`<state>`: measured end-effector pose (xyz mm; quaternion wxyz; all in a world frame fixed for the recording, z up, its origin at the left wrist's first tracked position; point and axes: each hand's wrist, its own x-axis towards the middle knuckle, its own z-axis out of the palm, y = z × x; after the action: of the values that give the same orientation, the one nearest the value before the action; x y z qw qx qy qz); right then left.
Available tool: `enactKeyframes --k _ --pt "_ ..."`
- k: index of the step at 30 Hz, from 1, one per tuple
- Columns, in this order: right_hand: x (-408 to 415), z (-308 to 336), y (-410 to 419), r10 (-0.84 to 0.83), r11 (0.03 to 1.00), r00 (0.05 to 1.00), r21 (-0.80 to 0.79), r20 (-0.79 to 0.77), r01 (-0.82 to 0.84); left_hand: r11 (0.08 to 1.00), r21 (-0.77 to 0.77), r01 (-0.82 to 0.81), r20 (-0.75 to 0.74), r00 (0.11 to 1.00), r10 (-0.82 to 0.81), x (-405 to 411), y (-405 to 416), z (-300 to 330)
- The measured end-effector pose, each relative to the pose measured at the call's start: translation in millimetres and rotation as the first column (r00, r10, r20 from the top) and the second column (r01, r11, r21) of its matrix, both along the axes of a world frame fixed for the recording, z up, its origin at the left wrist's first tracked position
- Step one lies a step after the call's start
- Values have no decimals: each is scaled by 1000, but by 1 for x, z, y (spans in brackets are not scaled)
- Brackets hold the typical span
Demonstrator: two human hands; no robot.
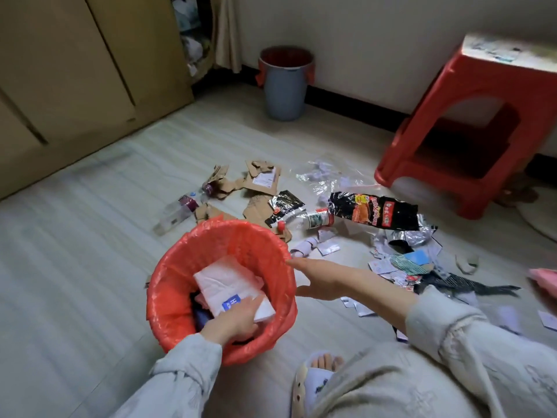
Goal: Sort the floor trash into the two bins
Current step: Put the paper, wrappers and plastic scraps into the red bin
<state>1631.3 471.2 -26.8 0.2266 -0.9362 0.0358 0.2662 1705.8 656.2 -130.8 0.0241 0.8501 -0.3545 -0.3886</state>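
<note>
A bin lined with a red bag point(174, 285) stands on the floor in front of me. My left hand point(232, 319) reaches into it and grips a white packet with a blue label point(229, 285). My right hand point(322, 279) has straight fingers, its fingertips at the bin's right rim, holding nothing. A second bin, grey-blue with a red liner point(284, 86), stands by the far wall. Floor trash lies beyond the near bin: torn cardboard point(259, 182), clear plastic bottles point(177, 212), a bottle with a red cap point(307, 220), a black snack bag point(373, 211), and paper scraps point(401, 263).
A red plastic stool point(470, 128) stands at the right by the wall. Beige cabinet doors point(75, 70) line the left. My knee and slippered foot point(319, 375) are at the bottom. Something pink point(545, 280) shows at the right edge.
</note>
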Motion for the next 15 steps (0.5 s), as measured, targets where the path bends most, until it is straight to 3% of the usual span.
enactKeyframes --k 4,6,8,11,15 --pt "-4 -26 -1 33 999 998 -10 49 -32 966 256 44 -189 982 6 20 -9 -15" --pt "-9 -39 -1 8 1000 994 8 108 -9 950 311 21 -256 965 62 31 -10 -29" --pt "-14 -50 1 -15 1000 984 29 177 10 959 284 -22 -229 969 90 34 -8 -48" --pt "-19 -65 10 -34 999 970 50 242 22 934 350 75 -81 995 -49 22 -6 -66" --pt "-20 -74 13 -67 995 956 89 285 43 958 286 -7 -13 1000 12 11 -3 -82"
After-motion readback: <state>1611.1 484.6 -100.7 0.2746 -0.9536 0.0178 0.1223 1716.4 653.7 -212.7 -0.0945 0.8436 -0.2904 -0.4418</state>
